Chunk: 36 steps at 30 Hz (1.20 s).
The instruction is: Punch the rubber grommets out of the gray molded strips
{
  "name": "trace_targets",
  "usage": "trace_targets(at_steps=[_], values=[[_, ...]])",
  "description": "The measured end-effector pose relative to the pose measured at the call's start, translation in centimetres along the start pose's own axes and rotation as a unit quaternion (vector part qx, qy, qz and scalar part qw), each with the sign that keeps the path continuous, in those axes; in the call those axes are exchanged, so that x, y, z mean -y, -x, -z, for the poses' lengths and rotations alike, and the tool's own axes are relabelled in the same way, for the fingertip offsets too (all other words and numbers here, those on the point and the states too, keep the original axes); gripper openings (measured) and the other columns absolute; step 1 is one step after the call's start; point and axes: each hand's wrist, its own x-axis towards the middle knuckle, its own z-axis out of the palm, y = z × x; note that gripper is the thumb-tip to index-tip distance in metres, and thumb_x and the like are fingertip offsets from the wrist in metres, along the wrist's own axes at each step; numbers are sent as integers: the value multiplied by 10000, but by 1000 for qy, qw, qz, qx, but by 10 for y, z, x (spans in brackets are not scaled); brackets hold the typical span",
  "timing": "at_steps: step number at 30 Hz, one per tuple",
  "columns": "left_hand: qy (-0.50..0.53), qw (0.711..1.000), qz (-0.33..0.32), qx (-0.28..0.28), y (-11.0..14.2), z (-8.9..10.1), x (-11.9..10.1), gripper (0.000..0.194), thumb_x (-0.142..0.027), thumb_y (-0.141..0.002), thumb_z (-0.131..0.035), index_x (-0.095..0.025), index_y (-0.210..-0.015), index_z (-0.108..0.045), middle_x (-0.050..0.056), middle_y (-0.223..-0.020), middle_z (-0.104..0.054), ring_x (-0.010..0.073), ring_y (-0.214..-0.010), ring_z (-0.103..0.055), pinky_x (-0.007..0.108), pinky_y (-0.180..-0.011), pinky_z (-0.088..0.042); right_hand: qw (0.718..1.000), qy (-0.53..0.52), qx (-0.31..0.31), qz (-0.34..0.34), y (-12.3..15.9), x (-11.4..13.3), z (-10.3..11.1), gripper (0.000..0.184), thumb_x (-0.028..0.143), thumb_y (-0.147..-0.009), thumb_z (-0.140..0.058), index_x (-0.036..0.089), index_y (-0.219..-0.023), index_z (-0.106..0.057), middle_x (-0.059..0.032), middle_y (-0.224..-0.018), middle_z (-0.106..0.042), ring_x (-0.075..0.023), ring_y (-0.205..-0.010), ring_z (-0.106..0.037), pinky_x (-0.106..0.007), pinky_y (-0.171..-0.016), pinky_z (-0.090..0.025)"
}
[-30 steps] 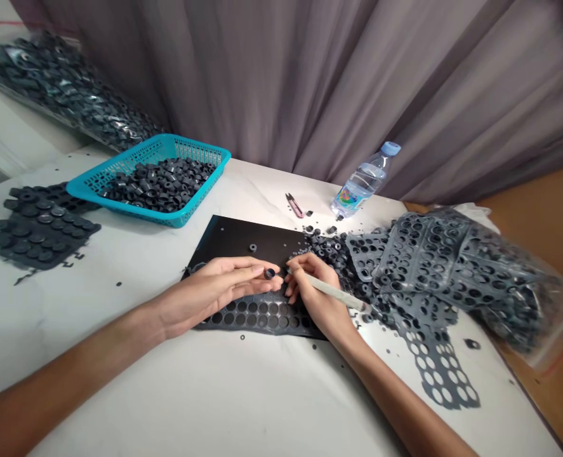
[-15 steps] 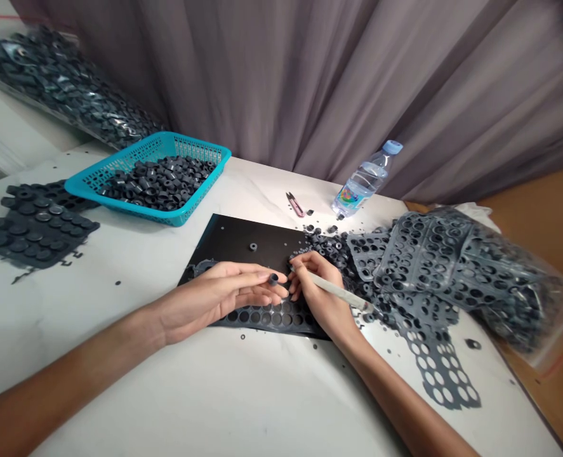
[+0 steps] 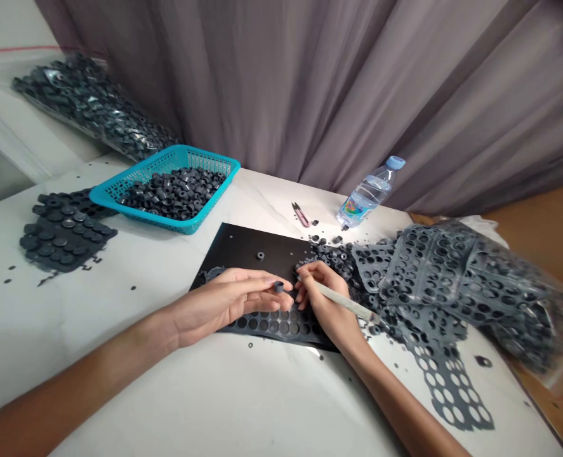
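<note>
Between the thumb and fingers of my left hand [image 3: 228, 295] is a small black rubber cap [image 3: 278, 287], its round opening facing up. My right hand [image 3: 326, 295] is closed around a pale, pen-like tool [image 3: 345, 301], whose tip is hidden by the fingers. Both hands hover over a black board [image 3: 243, 244], close together but apart. Under them lies a dark rubber sheet with rows of round holes [image 3: 266, 322]. One loose black ring-shaped piece [image 3: 261, 256] sits on the board beyond my left hand.
A blue basket [image 3: 190, 226] of black pieces stands back left, before a filled plastic bag [image 3: 95, 105]. Rubber sheets with round caps [image 3: 66, 235] lie left. Pink-handled snips [image 3: 301, 214] and a water bottle [image 3: 367, 193] are behind. Punched sheets [image 3: 433, 266] and loose pieces pile up right.
The whole view has shifted slightly, so everything appears a little lower and further right. The cap in my left hand has tipped more upright. Both hands keep their holds.
</note>
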Motion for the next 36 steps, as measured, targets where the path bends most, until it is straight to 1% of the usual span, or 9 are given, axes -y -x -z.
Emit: trace_targets(at_steps=[12, 16, 18, 20, 23, 25, 29, 33, 36], values=[[-27, 999, -19, -10, 0, 4, -2, 298, -319, -971, -668, -107, -1159, -762, 139, -1118, -770, 200, -1075, -714, 287, -1052, -516, 1000, 5, -3, 0, -2, -3, -1, 305, 504, -975, -590, 204, -925, -591, 2, -711, -646, -137, -509, -601, -237, -475, -485], [-153, 974, -136, -98, -1, 17, -21, 342, -410, -957, -670, -151, -1171, -736, 122, -1167, -749, 224, -1096, -689, 331, -1034, -512, 1000, -4, -3, -5, -2, -4, -1, 308, 511, -978, -583, 208, -922, -584, 7, -700, -632, -140, -512, -595, -238, -461, -483], [-270, 906, -258, -200, -3, 40, -45, 334, -423, -937, -684, -173, -1153, -730, 108, -1153, -746, 229, -1042, -689, 337, -977, -525, 1000, -4, -2, -7, -2, -6, -1, 308, 510, -980, -578, 208, -922, -585, 4, -702, -630, -143, -523, -597, -238, -462, -487], [-403, 779, -365, -314, -5, 73, -75, 312, -399, -944, -664, -201, -1180, -716, 83, -1199, -727, 231, -1059, -665, 352, -1006, -494, 1000, -2, -2, -6, -3, -7, -2, 303, 506, -981, -575, 208, -926, -588, 2, -704, -633, -145, -529, -597, -238, -464, -488], [-584, 602, -368, -402, -8, 123, -120, 276, -349, -960, -597, -210, -1158, -729, 69, -1164, -732, 257, -1022, -639, 420, -1031, -450, 1000, 0, -4, -6, -3, -6, -2, 288, 492, -977, -578, 210, -922, -592, 3, -698, -633, -143, -523, -591, -236, -464, -482], [-610, 577, -360, -407, -9, 143, -137, 270, -316, -921, -636, -196, -1139, -740, 83, -1201, -719, 297, -1156, -581, 468, -1118, -358, 1000, 2, -5, -3, -2, -3, -2, 265, 469, -972, -578, 211, -917, -594, 5, -696, -633, -142, -521, -589, -232, -461, -477], [-628, 575, -377, -364, -5, 122, -124, 262, -314, -930, -631, -206, -1148, -729, 74, -1291, -680, 289, -1259, -520, 446, -1165, -286, 999, 31, 8, 14, 5, 8, 0, 134, 342, -928, -611, 210, -907, -613, 30, -659, -605, -123, -511, -554, -209, -457, -451], [-602, 706, -326, -182, 2, 56, -63, 211, -369, -987, -589, -237, -1078, -726, 42, -1107, -719, 227, -1024, -627, 323, -949, -451, 995, 0, 100, -3, 12, 17, -2, 61, 256, -895, -602, 203, -903, -631, 37, -668, -614, -106, -502, -551, -196, -456, -447], [-617, 743, -254, -50, 2, 26, -20, 194, -331, -1020, -544, -234, -1036, -711, 30, -1063, -689, 201, -972, -640, 304, -896, -467, 989, -35, 142, -25, 13, 18, -6, 67, 249, -889, -594, 194, -902, -631, 33, -669, -622, -105, -507, -560, -194, -461, -463]])
